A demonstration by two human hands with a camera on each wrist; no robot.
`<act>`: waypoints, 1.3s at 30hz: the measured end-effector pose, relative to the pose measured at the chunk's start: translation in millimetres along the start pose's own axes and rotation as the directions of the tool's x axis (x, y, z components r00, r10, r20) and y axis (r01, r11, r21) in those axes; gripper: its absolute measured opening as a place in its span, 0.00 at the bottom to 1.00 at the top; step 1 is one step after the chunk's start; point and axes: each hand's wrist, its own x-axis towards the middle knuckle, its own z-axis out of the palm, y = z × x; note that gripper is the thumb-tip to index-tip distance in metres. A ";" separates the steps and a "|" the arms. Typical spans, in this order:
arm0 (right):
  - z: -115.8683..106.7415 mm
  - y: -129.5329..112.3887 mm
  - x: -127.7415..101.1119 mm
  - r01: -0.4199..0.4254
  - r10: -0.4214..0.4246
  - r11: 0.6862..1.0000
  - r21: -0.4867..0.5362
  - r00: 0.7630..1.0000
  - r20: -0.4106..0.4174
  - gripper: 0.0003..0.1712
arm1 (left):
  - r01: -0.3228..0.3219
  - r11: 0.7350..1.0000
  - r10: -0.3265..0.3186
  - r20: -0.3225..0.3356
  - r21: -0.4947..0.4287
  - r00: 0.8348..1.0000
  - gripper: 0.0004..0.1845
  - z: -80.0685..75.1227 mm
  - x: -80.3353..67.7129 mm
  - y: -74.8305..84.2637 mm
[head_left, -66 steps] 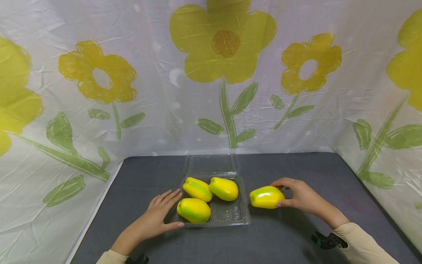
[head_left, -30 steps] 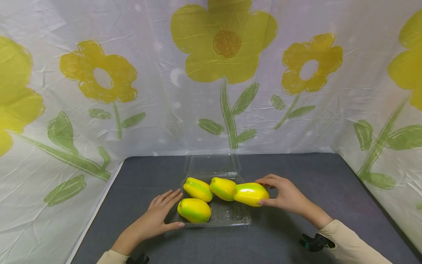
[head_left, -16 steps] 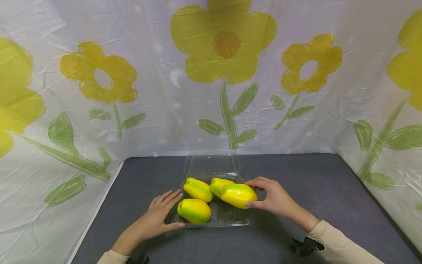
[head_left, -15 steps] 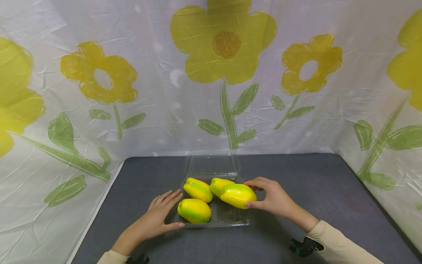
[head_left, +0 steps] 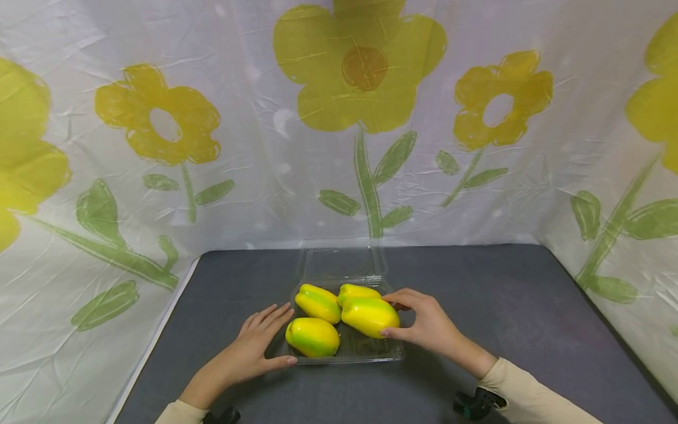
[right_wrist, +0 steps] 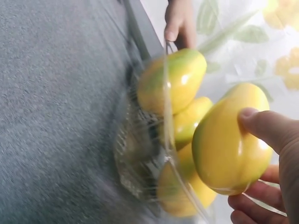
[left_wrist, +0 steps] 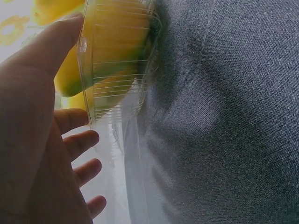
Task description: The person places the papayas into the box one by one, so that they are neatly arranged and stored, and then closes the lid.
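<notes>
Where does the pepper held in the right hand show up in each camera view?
Head: the held pepper is at centre, over the near right part of the clear tray, gripped by the right hand.
Left wrist: not identifiable; only peppers blurred behind the tray wall show.
Right wrist: large at right, under the thumb.
Shared landmark: the clear tray.
</notes>
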 end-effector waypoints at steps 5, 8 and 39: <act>7.9 -1.3 -2.6 0.003 -0.003 1.000 0.002 1.000 -0.013 0.33 | 0.001 1.000 -0.001 0.001 0.002 1.000 0.50 -0.3 0.3 1.5; 12.8 -1.2 -3.8 0.007 -0.007 1.000 0.005 1.000 -0.013 0.33 | 0.002 1.000 -0.002 0.004 0.012 1.000 0.50 0.3 0.1 1.1; 43.4 -1.0 -5.8 0.046 -0.052 0.986 -0.160 0.998 -0.032 0.33 | -0.012 1.000 0.012 -0.012 0.015 1.000 0.50 3.8 -0.1 -3.7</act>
